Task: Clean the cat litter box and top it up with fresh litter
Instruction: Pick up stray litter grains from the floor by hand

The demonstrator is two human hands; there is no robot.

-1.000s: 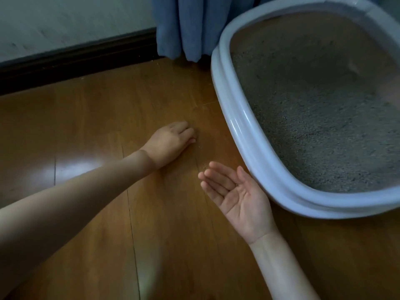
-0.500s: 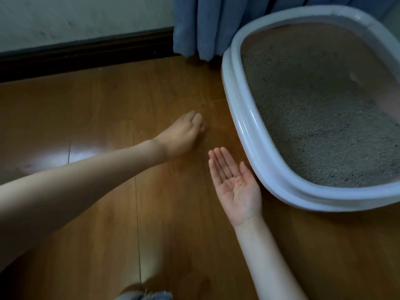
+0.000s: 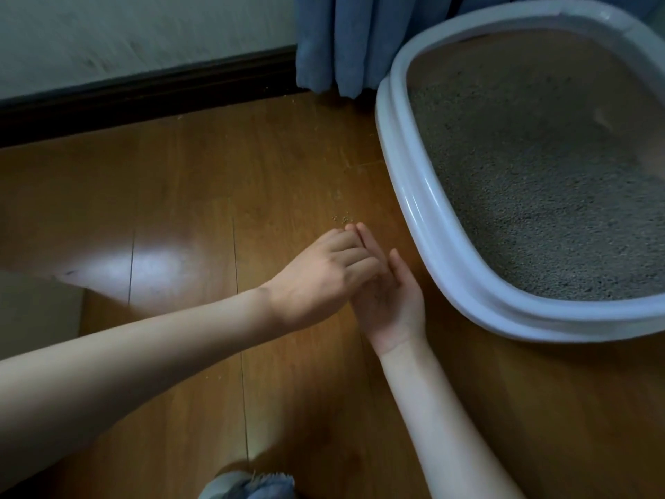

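Head view —
A: A person is crouching over a wood floor (image 3: 187, 196), gathering spilled grains (image 3: 342, 218) just beside the white litter box (image 3: 424, 225), which is sitting at right, filled with grey litter (image 3: 539, 196), below a blue curtain (image 3: 338, 41).
B: And the hands?
A: The right hand (image 3: 390, 300) is lying palm-up with fingers straight, serving as a tray. The left hand (image 3: 324, 273) is hovering knuckles-up over that palm, fingers curled; whether it is pinching grains is hidden.
B: So the step is picking up strays?
A: That is my reading. To do it well, the palm should be staying cupped and level, close to the floor, while the left hand is dropping each pinch into the hollow, not onto the fingertips. A few grains are lying just beyond the fingertips, so those seem to be next. Tipping the palm over the box's rim would be finishing it.
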